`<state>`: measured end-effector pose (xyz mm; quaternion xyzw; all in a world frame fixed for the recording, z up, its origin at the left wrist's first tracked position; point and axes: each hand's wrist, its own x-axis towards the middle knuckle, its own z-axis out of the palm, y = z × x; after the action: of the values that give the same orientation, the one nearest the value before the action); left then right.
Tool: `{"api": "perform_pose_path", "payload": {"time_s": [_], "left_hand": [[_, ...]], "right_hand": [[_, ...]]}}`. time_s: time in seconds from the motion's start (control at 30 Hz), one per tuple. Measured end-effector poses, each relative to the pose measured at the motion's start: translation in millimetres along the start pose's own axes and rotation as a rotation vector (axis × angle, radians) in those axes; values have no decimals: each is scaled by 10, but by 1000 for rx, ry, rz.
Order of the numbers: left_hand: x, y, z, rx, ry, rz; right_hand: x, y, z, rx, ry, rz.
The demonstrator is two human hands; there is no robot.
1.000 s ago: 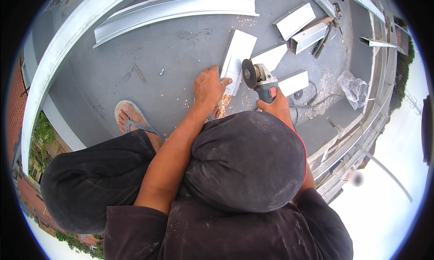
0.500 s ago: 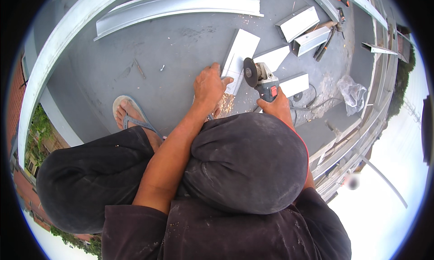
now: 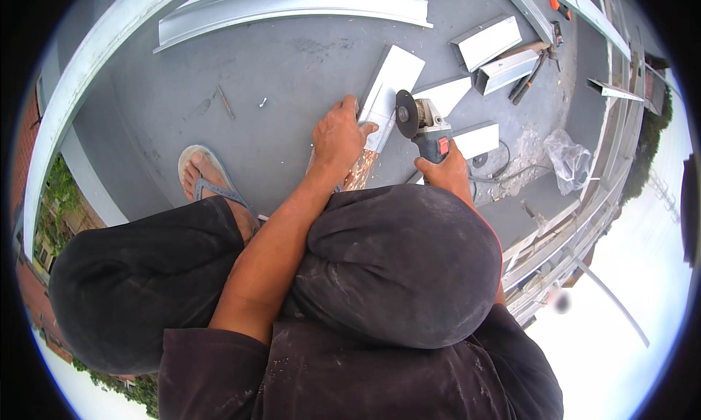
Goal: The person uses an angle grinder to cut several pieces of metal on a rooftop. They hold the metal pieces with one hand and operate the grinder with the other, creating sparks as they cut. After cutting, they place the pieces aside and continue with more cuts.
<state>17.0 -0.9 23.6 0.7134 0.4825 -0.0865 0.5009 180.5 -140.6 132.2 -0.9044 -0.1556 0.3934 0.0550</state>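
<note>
My left hand (image 3: pixel 339 135) grips the near part of a short silver-white metal channel piece (image 3: pixel 394 77), which has marked lines across it. My right hand (image 3: pixel 442 168) is closed on the body of an angle grinder (image 3: pixel 434 139) with a red switch and a dark disc, held just right of that piece. Orange sparks (image 3: pixel 364 170) stream down from the piece's near end toward my right foot, mostly hidden behind my knee. Other white cut pieces (image 3: pixel 449 95) lie beside and behind the grinder.
A long silver channel (image 3: pixel 292 11) lies at the far side of the grey floor (image 3: pixel 212 77). At right are box sections (image 3: pixel 504 73), tools (image 3: pixel 526 84), a grinder cord and a clear plastic bag (image 3: pixel 569 157). A curved-looking beam (image 3: pixel 80 91) crosses the left; metal framing lines the right edge.
The view has shifted slightly, with my left knee and foot appearing a little higher. My hands keep their grips on the piece and grinder, and sparks continue to fly.
</note>
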Motion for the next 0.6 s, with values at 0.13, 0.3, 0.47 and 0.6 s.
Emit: {"api": "perform_pose_path", "payload": {"time_s": [0.13, 0.3, 0.47, 0.6], "left_hand": [[-1, -24, 37, -22, 50, 14], [7, -61, 66, -40, 63, -17], [18, -37, 61, -29, 56, -20], [19, -38, 70, -26, 66, -25]], "right_hand": [[58, 106, 43, -5, 34, -24], [93, -73, -54, 49, -46, 16], [195, 113, 21, -10, 19, -7], [195, 82, 5, 11, -1, -15]]}}
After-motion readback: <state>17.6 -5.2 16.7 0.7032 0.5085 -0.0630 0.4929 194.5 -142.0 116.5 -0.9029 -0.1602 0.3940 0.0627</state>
